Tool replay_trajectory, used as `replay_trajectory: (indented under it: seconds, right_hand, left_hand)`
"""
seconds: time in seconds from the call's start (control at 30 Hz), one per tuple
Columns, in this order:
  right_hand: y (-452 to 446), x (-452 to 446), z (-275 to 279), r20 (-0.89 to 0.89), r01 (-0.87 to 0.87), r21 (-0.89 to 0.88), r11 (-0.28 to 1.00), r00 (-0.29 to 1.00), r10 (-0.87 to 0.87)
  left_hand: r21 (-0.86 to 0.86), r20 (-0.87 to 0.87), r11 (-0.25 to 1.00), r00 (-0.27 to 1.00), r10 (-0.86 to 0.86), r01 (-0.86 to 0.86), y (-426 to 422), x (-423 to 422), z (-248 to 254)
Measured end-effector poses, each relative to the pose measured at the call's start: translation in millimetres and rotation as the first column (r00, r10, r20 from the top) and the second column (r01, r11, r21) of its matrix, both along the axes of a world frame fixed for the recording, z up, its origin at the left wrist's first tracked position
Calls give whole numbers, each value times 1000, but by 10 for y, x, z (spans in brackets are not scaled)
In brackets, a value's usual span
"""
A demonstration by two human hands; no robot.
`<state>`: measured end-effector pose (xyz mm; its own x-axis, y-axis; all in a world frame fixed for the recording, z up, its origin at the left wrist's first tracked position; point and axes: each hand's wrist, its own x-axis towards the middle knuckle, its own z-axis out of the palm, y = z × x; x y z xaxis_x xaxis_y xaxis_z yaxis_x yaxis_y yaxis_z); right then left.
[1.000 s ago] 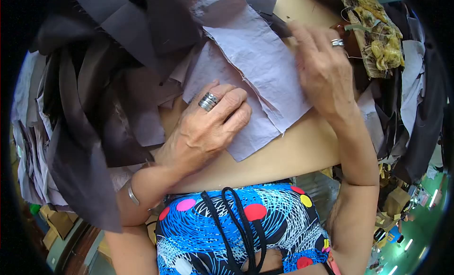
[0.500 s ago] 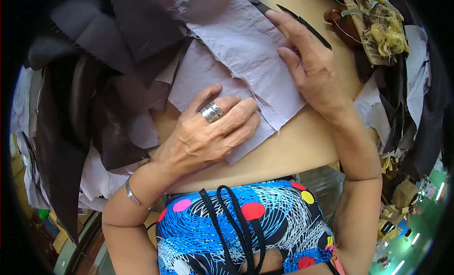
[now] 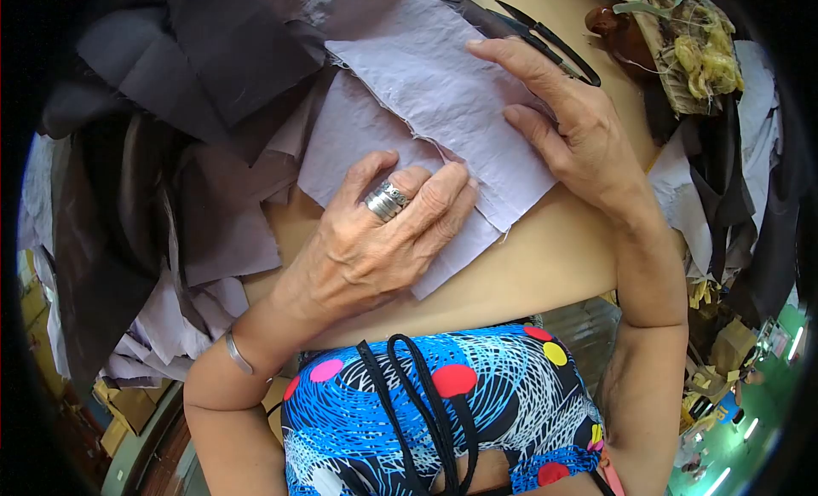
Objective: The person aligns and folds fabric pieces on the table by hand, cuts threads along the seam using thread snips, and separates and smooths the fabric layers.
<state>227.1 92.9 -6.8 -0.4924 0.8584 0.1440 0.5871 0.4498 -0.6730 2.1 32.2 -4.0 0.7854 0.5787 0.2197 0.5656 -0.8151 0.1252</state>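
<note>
Pale lilac cloth pieces [image 3: 409, 78] lie overlapped on the tan table, with a frayed seam edge running diagonally between them. My left hand [image 3: 383, 227], wearing wide silver rings, has its fingers curled at the edge of the upper piece, which gapes slightly there. The left thumb is hidden. Over the right side of the cloth, my right hand [image 3: 579, 138] is open, index finger and thumb spread apart. Just beyond that hand lies a pair of black scissors [image 3: 545, 40], partly covered by it.
Dark cloth pieces [image 3: 230, 61] are heaped at the left, and more cloth hangs off that side. A brown object [image 3: 630, 44] and a board with yellow tangled material [image 3: 694, 57] sit at the upper right. Pale and dark cloth [image 3: 733, 172] hangs at the right edge.
The dark cloth at the left has shifted and settled. My right hand has moved slightly right and down, exposing more of the scissors. My left hand stays nearly in place.
</note>
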Motion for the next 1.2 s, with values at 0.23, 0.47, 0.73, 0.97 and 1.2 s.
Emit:
replay_trajectory:
  seconds: [0.23, 0.47, 0.73, 0.97, 1.2]
  right_hand:
    - [22, -86, 139, -33, -25, -41, 999, 999, 24]
    - [19, -86, 151, -10, -41, -6, 999, 999, 40]
    - [35, -118, 92, -53, -45, 158, 986, 997, 54]
    - [28, -128, 111, -3, -14, 137, 991, 1000, 15]
    - [107, -202, 78, -47, -45, 169, 985, 997, 53]
  left_hand:
    - [51, -77, 998, 996, 36, -32, -56, -65, 134]
    - [50, -116, 996, 990, 77, -71, -96, 11, 174]
    - [67, -126, 994, 987, 97, -89, -132, 44, 154]
    - [-26, -8, 999, 999, -34, 34, -56, -17, 241]
    - [65, 28, 996, 998, 63, -64, 5, -29, 110]
